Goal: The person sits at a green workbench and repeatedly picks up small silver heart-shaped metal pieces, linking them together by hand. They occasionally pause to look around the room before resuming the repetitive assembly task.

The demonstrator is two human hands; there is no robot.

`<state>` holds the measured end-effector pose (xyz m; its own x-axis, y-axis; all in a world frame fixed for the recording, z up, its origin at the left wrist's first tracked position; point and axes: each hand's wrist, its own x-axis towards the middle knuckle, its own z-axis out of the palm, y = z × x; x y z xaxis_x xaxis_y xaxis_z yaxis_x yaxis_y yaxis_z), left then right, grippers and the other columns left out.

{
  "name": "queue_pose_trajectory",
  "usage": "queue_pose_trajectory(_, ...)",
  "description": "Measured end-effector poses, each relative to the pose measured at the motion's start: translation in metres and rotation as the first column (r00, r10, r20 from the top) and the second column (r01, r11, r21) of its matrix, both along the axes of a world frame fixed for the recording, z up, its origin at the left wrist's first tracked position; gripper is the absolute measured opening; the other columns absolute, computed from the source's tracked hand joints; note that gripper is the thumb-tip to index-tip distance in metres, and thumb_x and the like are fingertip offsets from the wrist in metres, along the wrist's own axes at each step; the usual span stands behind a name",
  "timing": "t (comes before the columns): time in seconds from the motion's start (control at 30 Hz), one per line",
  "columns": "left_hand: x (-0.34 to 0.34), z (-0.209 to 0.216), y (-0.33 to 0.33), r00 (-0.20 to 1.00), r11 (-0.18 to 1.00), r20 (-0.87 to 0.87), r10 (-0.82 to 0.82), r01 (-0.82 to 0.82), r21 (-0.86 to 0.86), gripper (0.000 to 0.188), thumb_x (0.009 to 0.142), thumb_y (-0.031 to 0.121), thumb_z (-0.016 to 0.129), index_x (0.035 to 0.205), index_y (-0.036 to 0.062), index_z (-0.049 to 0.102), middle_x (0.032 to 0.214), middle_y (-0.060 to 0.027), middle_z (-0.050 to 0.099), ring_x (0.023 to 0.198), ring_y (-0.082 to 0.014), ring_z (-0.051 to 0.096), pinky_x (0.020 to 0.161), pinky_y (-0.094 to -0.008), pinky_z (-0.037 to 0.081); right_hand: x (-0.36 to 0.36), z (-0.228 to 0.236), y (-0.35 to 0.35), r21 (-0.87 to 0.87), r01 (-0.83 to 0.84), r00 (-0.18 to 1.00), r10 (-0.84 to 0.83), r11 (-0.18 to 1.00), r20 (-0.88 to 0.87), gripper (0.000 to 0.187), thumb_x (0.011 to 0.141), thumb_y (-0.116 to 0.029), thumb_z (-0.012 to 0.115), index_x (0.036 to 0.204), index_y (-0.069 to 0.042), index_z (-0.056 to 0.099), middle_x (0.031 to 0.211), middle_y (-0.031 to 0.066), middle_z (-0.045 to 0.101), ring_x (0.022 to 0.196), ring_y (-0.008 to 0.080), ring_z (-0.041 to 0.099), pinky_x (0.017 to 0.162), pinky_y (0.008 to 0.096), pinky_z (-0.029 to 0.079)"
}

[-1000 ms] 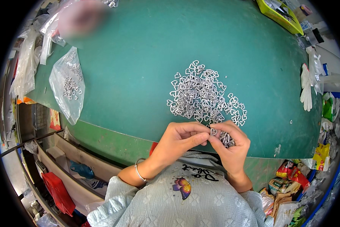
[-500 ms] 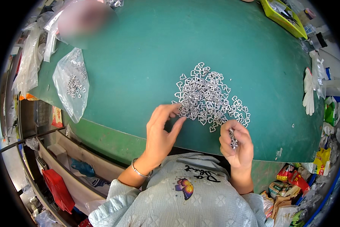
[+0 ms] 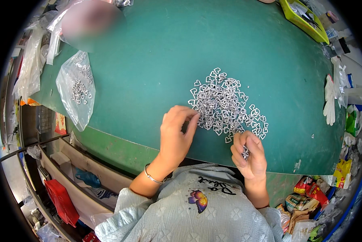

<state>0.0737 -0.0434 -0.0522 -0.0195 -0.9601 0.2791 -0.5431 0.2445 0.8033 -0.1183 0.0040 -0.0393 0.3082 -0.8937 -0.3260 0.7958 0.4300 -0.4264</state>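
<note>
A pile of small silver heart-shaped metal rings [image 3: 219,99] lies on the green tabletop in front of me. My left hand [image 3: 177,131] is at the pile's near left edge, thumb and forefinger brought together in a pinch. Whether a ring sits between those fingertips I cannot make out. Close to the near right side of the pile is my right hand [image 3: 250,155], its fingers curled round several heart-shaped rings [image 3: 245,152] that show in the palm. A silver bangle [image 3: 149,174] circles my left wrist.
On the left of the green table [image 3: 148,52] lies a clear plastic bag [image 3: 77,90] with more rings inside. A yellow-green tray [image 3: 304,22] stands far right, and a white glove [image 3: 329,101] lies at the right edge. Below left is a red basket [image 3: 62,201] beside open drawers.
My left thumb and forefinger have closed together at the pile's edge. The right hand has curled tighter over its rings and shifted slightly left.
</note>
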Motion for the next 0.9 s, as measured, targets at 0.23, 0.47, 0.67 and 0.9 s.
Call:
queue_pose_trajectory(0.23, -0.002, 0.017, 0.019, 0.493, 0.731, -0.836, 0.241, 0.474, 0.491, 0.013, 0.085, 0.004, 0.055, 0.092, -0.0049, 0.061, 0.082, -0.0093, 0.062, 0.071, -0.0124, 0.057, 0.066, -0.0232, 0.045, 0.014, 0.007, 0.001, -0.038, 0.03, 0.971, -0.038, 0.999, -0.237, 0.015, 0.085, -0.002, 0.053, 0.099, 0.003, 0.055, 0.072, 0.0021, 0.047, 0.048, 0.0053, 0.036, 0.041, 0.018, 0.027)
queue_pose_trajectory(0.47, -0.009, 0.025, 0.034, 0.186, 0.559, -0.919, 0.347, 0.746, 0.362, 0.016, 0.086, 0.009, 0.056, 0.095, -0.0037, 0.06, 0.087, -0.0096, 0.062, 0.075, -0.0124, 0.057, 0.068, -0.0235, 0.047, 0.02, 0.018, 0.004, -0.171, 0.0, 0.884, -0.08, 0.985, -0.461, 0.026, 0.077, 0.002, 0.062, 0.102, 0.003, 0.059, 0.072, 0.0011, 0.05, 0.054, 0.0028, 0.042, 0.044, 0.0161, 0.03)
queue_pose_trajectory(0.67, -0.013, 0.026, 0.038, 0.183, 0.537, -0.924, 0.337, 0.768, 0.348, 0.016, 0.087, 0.011, 0.056, 0.092, -0.0033, 0.06, 0.083, -0.0078, 0.062, 0.074, -0.0113, 0.057, 0.068, -0.0229, 0.047, 0.018, 0.018, 0.007, -0.284, -0.073, 0.821, -0.104, 0.956, -0.561, 0.021, 0.077, 0.0, 0.063, 0.098, 0.003, 0.062, 0.076, 0.0027, 0.053, 0.055, 0.0032, 0.044, 0.043, 0.0158, 0.031)
queue_pose_trajectory(0.9, -0.015, 0.029, 0.042, 0.322, 0.606, -0.923, 0.211, 0.698, 0.382, 0.016, 0.087, 0.009, 0.055, 0.092, -0.0049, 0.061, 0.082, -0.0079, 0.061, 0.074, -0.0108, 0.056, 0.069, -0.0233, 0.047, 0.021, 0.024, 0.009, -0.291, -0.052, 0.801, -0.134, 0.955, -0.583, 0.017, 0.077, 0.0, 0.063, 0.094, 0.002, 0.063, 0.076, 0.0037, 0.055, 0.059, 0.0063, 0.049, 0.045, 0.0171, 0.034)
